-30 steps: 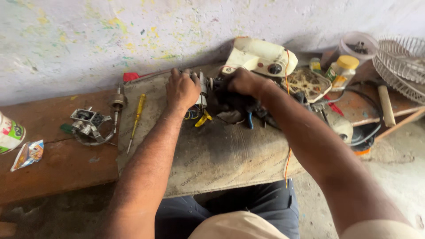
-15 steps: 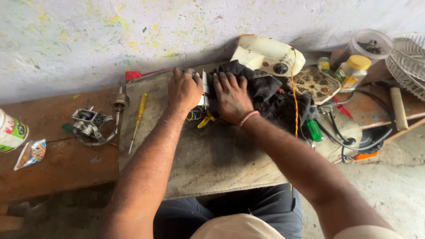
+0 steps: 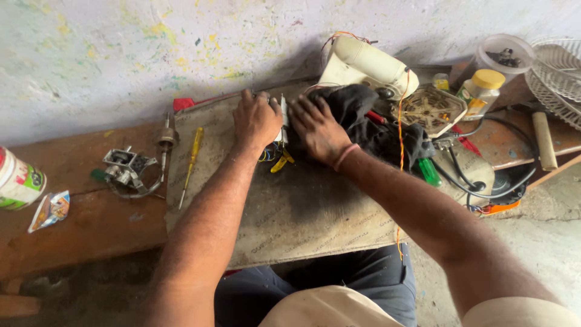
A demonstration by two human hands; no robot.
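Left hand (image 3: 257,120): curled down over a small metal part with coloured wires (image 3: 277,142), knuckles up; grip looks closed on it, the fingertips hidden underneath.
Right hand (image 3: 319,128): fingers spread flat, pressing on the edge of the black cloth (image 3: 369,124); open, nothing clamped.
Hands, relation: close together, a narrow gap between, the upright metal strip of the part showing in that gap.
Work piece: on the grey board (image 3: 290,212) laid over the lap and the wooden bench (image 3: 85,224), near the board's far edge, just left of the cloth.
Wires: yellow and blue leads trailing out below the left palm; cannot tell where they end.
Doing it well: probably best to pin the part steady with the left, keep the cloth pushed clear with the right, leave the leads slack and off the metal edge.
Risk: a thin orange wire (image 3: 400,127) crossing the cloth, likely to snag on the right forearm.
Tools near: yellow-handled screwdriver (image 3: 190,160) left of the left wrist, well within reach; small metal mechanism (image 3: 127,169) farther left on the bench.
Behind: cream appliance housing (image 3: 369,63) against the wall.
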